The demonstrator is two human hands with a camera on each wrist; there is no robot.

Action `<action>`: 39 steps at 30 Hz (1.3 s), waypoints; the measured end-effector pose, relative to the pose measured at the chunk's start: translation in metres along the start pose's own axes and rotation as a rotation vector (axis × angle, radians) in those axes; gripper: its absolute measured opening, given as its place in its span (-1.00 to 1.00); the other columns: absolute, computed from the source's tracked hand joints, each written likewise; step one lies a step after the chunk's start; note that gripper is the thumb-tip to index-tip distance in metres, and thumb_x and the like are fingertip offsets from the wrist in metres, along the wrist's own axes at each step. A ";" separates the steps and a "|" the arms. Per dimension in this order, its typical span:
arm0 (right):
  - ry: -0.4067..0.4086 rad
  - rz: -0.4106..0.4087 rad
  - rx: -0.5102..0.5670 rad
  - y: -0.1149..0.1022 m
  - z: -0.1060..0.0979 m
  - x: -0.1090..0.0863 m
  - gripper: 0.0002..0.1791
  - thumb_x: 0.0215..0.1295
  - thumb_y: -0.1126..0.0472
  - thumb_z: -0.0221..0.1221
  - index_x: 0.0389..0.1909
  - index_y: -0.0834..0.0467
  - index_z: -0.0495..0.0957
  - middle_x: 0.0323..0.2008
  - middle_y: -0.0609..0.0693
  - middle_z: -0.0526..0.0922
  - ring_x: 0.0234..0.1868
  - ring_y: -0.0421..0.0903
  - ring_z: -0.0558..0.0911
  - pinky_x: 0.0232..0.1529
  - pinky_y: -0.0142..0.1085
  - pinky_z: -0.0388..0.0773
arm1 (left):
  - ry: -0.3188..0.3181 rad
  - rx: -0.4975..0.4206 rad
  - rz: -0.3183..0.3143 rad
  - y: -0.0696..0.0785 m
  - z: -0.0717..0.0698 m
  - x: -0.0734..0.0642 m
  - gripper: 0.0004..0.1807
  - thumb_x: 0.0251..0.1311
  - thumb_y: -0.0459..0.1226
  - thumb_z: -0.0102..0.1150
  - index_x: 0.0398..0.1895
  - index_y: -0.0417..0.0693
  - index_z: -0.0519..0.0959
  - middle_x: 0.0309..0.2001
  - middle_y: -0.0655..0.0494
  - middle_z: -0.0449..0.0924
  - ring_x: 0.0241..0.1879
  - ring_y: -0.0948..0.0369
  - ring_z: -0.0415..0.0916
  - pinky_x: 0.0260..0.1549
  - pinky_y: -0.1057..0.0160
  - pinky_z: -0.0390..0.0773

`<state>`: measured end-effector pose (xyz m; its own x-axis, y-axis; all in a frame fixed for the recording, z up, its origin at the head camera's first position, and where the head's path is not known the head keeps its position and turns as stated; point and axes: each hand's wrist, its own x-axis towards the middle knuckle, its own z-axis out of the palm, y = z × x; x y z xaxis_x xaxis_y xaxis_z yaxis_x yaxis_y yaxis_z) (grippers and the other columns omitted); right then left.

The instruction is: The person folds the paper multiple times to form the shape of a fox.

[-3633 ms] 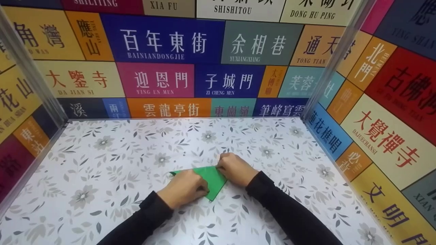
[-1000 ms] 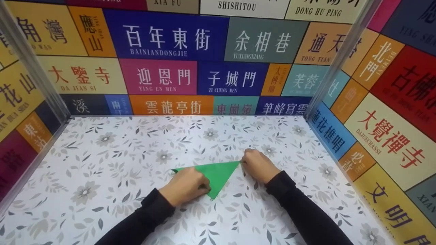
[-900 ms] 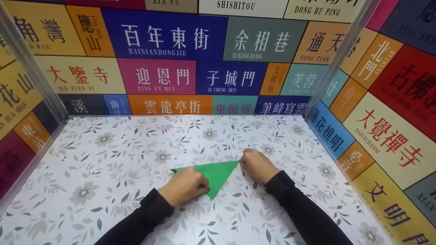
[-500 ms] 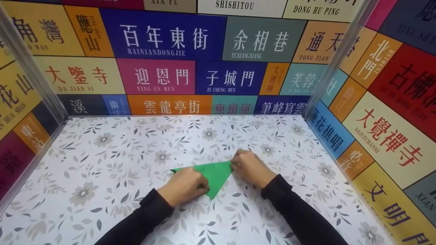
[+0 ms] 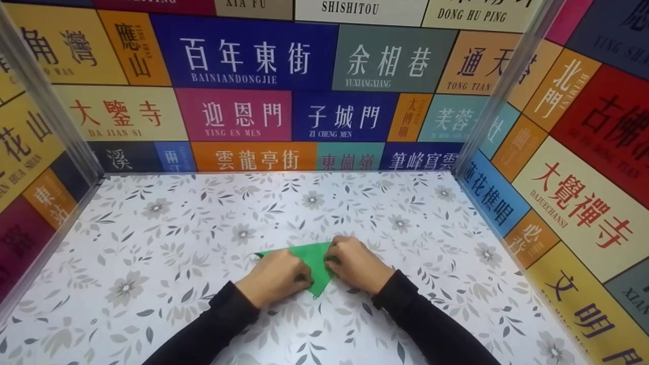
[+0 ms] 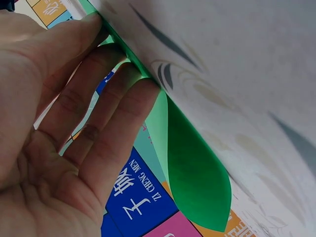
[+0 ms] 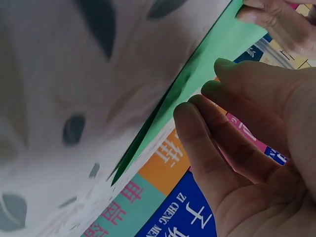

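Note:
A folded green sheet of paper (image 5: 318, 266), triangular in outline, lies on the patterned tabletop in the head view. My left hand (image 5: 276, 276) covers its left part, fingertips and thumb pressing it down. Past those fingers, in the left wrist view, a loose paper flap (image 6: 200, 173) bulges up off the surface. My right hand (image 5: 359, 264) is over the paper's right side and hides that corner. In the right wrist view its fingers (image 7: 197, 143) are gently bent, tips at or just above the paper; contact cannot be told.
White tabletop (image 5: 177, 314) with grey flowers and leaves surrounds the paper. A back wall (image 5: 243, 56) and a right side wall (image 5: 568, 203) of coloured, lettered panels enclose it, joined at clear corner strips (image 5: 499, 91).
From the pointed right corner, my right hand has moved left and nearer over the paper, covering that corner. Earlier it had slid outward along the far edge. The left hand stays in place.

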<state>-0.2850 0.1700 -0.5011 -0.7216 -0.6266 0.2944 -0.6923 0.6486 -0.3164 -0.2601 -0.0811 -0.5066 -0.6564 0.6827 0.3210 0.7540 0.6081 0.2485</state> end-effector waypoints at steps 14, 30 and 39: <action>-0.002 -0.028 -0.021 -0.009 0.006 -0.002 -0.84 0.34 0.45 0.49 -0.39 0.16 0.88 -0.26 0.07 0.79 -0.21 0.01 0.81 -0.14 -0.19 0.83 | -0.009 -0.033 -0.012 0.001 -0.001 0.003 -0.93 0.25 -0.27 0.71 -0.31 0.12 0.95 -0.30 0.26 0.95 -0.23 0.17 0.87 -0.08 0.12 0.88; -0.008 -0.039 -0.031 -0.008 0.010 0.002 -0.79 0.34 0.43 0.49 -0.48 0.12 0.84 -0.36 0.04 0.73 -0.30 -0.03 0.73 -0.22 -0.20 0.75 | -0.018 -0.041 -0.037 -0.009 -0.010 0.005 -0.95 0.31 -0.28 0.69 -0.24 0.07 0.94 -0.28 0.19 0.93 -0.24 0.18 0.85 -0.11 0.11 0.89; -0.018 -0.020 -0.042 -0.008 0.011 0.001 -0.80 0.34 0.44 0.49 -0.43 0.10 0.86 -0.35 0.02 0.72 -0.32 -0.07 0.68 -0.25 -0.23 0.70 | -0.010 0.026 -0.066 -0.026 -0.027 0.037 -0.94 0.35 -0.37 0.61 -0.22 -0.02 0.95 -0.28 0.04 0.89 -0.25 0.06 0.83 -0.20 0.07 0.87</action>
<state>-0.2803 0.1594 -0.5082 -0.7077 -0.6470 0.2839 -0.7065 0.6534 -0.2721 -0.3036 -0.0822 -0.4767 -0.7047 0.6450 0.2955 0.7085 0.6620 0.2446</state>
